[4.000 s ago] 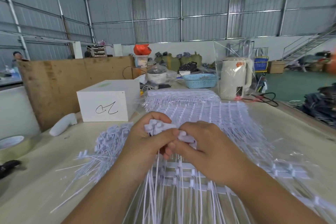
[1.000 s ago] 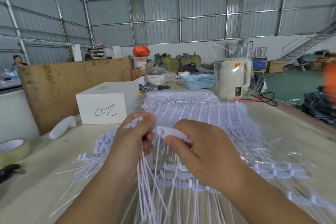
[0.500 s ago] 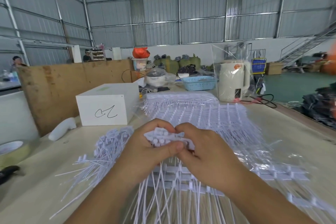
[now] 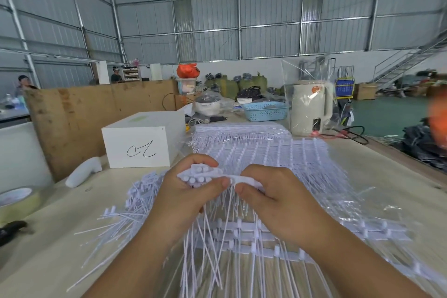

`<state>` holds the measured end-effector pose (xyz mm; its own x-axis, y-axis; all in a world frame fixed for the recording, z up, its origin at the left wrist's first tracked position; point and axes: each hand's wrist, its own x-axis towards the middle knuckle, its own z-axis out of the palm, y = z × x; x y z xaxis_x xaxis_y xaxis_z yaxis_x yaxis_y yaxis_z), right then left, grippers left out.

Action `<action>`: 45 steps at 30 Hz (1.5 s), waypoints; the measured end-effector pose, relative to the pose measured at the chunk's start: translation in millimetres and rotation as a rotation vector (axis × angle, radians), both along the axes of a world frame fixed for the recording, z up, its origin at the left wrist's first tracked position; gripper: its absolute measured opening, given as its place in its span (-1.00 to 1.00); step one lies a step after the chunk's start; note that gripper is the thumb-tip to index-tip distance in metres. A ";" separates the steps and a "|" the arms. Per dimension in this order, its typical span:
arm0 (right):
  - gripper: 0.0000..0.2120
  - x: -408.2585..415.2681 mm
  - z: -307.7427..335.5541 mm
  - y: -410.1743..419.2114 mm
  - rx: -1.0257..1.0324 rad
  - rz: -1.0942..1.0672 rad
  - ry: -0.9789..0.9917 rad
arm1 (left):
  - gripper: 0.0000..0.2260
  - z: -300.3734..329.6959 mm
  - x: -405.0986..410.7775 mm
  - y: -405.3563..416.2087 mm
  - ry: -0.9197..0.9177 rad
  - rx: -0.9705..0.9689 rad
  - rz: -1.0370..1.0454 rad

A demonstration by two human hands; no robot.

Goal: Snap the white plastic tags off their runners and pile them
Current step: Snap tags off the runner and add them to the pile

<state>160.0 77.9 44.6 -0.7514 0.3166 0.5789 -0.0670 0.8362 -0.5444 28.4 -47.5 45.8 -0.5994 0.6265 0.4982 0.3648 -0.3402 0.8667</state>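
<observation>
Both hands are up over the bench (image 4: 377, 184): the left hand (image 4: 183, 198) grips a bundle of tags (image 4: 199, 175), the right hand (image 4: 273, 198) pinches the runner (image 4: 246, 179) beside it. Thin tails hang down; loose tags (image 4: 135, 203) are piled left, beside the full sheets (image 4: 290, 157).

On my table (image 4: 60, 237): white box (image 4: 142, 145) with scribble, tape roll (image 4: 17, 201), blue basket (image 4: 266, 110), cream kettle (image 4: 310, 107) bagged in plastic, brown board (image 4: 96, 113) behind.
</observation>
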 end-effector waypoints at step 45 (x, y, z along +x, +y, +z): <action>-0.74 -4.8 -5.4 -6.3 -0.064 0.002 0.135 | -0.70 4.8 13.6 3.0 -0.175 0.039 -0.234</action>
